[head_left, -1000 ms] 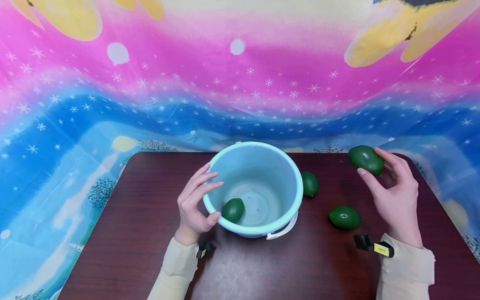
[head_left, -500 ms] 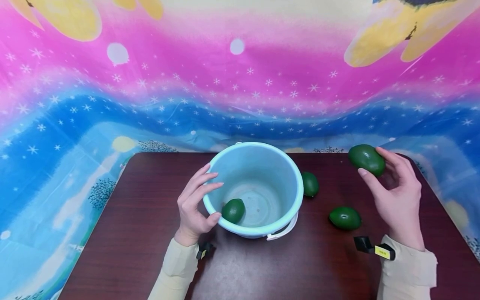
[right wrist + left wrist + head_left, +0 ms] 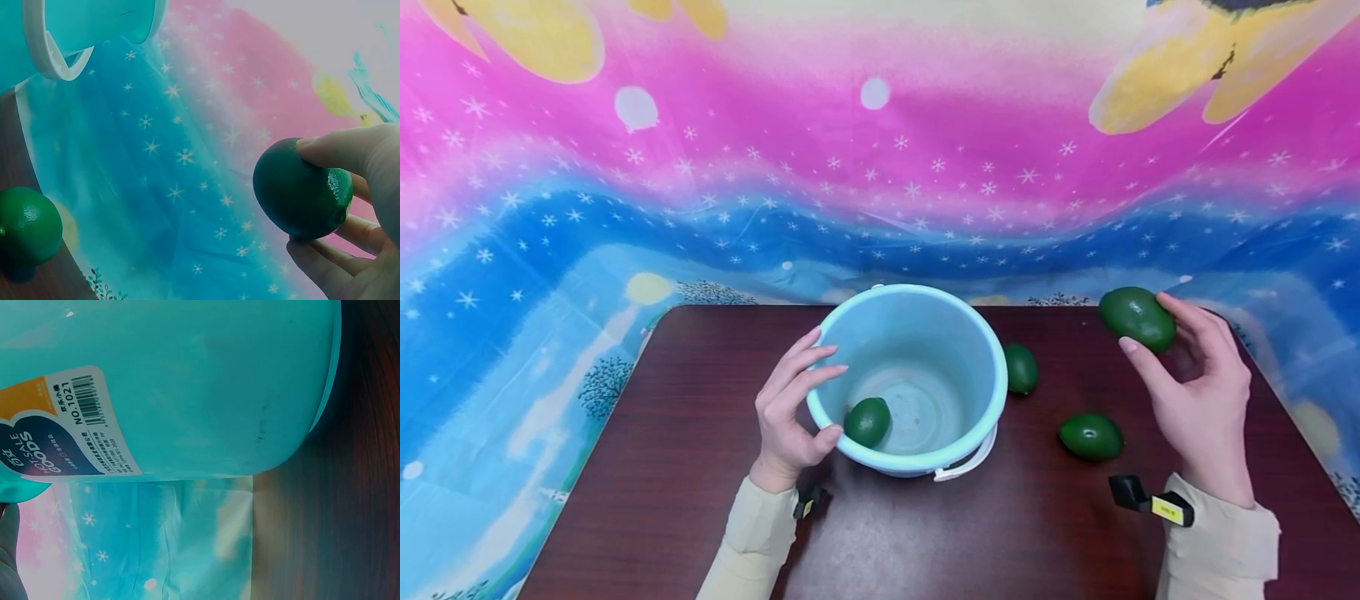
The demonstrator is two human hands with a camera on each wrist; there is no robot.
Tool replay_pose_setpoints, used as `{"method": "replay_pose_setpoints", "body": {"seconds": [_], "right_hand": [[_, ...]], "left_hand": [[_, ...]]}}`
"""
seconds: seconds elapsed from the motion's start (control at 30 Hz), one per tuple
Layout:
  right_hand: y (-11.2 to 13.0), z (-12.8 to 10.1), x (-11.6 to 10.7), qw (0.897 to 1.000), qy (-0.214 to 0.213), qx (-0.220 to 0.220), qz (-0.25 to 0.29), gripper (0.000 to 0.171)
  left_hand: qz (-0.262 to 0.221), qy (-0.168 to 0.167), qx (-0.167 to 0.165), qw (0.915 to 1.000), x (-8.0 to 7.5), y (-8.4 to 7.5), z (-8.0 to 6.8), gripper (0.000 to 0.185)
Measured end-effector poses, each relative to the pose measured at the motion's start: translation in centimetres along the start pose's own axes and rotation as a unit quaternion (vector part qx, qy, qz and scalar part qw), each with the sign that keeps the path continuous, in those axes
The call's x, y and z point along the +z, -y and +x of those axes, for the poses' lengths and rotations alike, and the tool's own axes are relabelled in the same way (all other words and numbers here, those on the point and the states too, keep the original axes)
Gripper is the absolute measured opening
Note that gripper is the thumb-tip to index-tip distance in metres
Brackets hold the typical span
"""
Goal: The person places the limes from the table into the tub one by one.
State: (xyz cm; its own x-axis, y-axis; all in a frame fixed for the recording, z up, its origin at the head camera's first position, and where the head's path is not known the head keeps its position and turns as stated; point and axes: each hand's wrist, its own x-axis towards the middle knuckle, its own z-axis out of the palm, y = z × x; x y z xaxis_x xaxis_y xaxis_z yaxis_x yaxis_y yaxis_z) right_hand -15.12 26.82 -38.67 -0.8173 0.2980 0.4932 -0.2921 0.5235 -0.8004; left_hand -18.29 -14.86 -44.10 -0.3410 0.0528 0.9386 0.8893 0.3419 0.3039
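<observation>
A light blue bucket (image 3: pixel 983 367) stands at the middle of the dark wooden table (image 3: pixel 647 467). One green avocado (image 3: pixel 867 421) lies inside it at the near left. My left hand (image 3: pixel 790 408) grips the bucket's left rim, thumb and fingers curled round it; the left wrist view is filled by the bucket wall (image 3: pixel 206 375) with its label. Raised above the table's far right, my right hand (image 3: pixel 1187 379) holds another green avocado (image 3: pixel 1137 318) (image 3: pixel 301 190) in its fingertips. Two more avocados lie on the table: one (image 3: pixel 1021 368) against the bucket's right side, one (image 3: pixel 1091 437) nearer me.
A bright pink and blue starry cloth (image 3: pixel 880 167) hangs behind the table and drapes round its sides. The bucket's white handle (image 3: pixel 966 462) (image 3: pixel 47 47) hangs down at its near side. An avocado (image 3: pixel 26 226) shows low in the right wrist view.
My right hand with its avocado has drifted very slightly to the right. The left hand, bucket and other avocados have stayed put.
</observation>
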Motion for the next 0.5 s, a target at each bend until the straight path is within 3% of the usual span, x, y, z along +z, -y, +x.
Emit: {"method": "replay_pose_setpoints", "body": {"seconds": [0.5], "right_hand": [[1.0, -0.2, -0.2, 1.000, -0.015, -0.003, 0.013, 0.063]], "left_hand": [[-0.002, -0.001, 0.000, 1.0000, 0.1, -0.2, 0.2, 0.065]]}}
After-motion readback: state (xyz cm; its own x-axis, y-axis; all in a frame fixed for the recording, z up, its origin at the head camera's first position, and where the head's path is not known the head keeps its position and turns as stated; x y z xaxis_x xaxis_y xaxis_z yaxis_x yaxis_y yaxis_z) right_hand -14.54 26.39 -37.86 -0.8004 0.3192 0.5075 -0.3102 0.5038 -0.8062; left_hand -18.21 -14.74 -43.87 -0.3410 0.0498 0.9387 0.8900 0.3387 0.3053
